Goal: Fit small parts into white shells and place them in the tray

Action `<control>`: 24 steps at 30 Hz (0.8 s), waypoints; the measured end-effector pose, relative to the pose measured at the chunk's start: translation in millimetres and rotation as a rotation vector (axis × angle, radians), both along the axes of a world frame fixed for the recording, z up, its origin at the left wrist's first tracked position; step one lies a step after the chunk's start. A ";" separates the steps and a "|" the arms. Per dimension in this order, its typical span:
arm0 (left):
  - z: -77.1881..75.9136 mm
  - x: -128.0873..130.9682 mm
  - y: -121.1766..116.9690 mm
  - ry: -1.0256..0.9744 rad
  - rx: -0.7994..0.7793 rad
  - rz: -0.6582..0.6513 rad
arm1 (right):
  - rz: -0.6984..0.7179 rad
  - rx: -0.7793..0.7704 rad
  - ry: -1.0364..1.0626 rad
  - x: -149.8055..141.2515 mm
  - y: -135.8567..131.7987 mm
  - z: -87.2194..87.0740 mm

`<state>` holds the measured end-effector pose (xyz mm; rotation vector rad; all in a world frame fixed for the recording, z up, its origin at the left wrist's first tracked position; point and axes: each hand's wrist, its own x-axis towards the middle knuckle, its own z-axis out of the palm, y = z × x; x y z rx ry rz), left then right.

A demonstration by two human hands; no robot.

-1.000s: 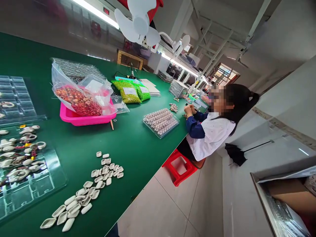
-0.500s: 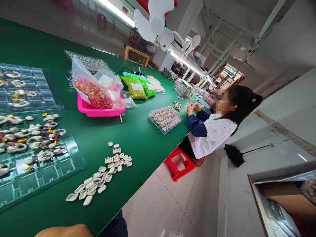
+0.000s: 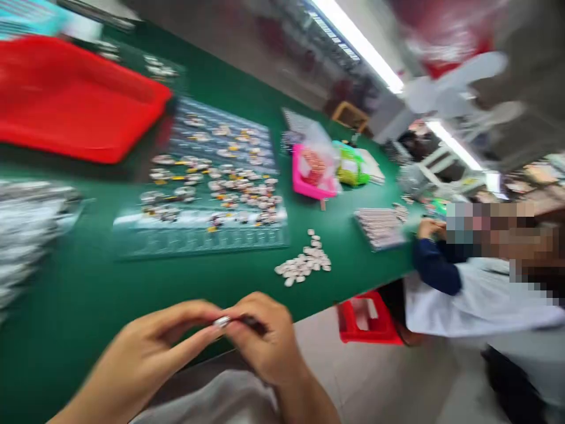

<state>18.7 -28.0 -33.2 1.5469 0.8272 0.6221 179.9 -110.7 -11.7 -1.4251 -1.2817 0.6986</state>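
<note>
Both my hands meet at the near edge of the green table (image 3: 88, 288), low in the blurred head view. My left hand (image 3: 150, 347) pinches a small silvery-white part (image 3: 222, 321) between thumb and fingertips. My right hand (image 3: 265, 341) is closed around the same part's dark end. A loose pile of small white shells (image 3: 304, 262) lies on the table just beyond my hands. Further back lies a clear blister tray (image 3: 203, 235) with several white and coloured pieces in its pockets.
A red bin (image 3: 75, 100) stands at the far left. A pink tray (image 3: 309, 176) with bagged red pieces and green bags (image 3: 351, 168) sit further along. A co-worker (image 3: 481, 288) sits at the right on a red stool (image 3: 366, 318), beside another filled tray (image 3: 379, 227).
The view has swung left and down, so the red bin and both my hands have come into sight. My hands now hold a small part together; half a second ago only one hand's edge showed.
</note>
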 end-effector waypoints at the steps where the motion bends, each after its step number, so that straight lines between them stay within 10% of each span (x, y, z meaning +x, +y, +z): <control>1: 12.3 -5.1 3.2 0.007 -0.062 -0.093 | 0.013 -0.022 0.045 -0.3 1.3 0.1; 5: 33.5 -8.4 15.1 -0.086 -0.097 -0.015 | 0.087 -0.069 0.154 -1.2 2.9 -6.6; 24: 29.6 -6.9 10.0 -0.116 0.052 0.119 | 0.011 -0.100 0.500 -15.5 8.7 -33.4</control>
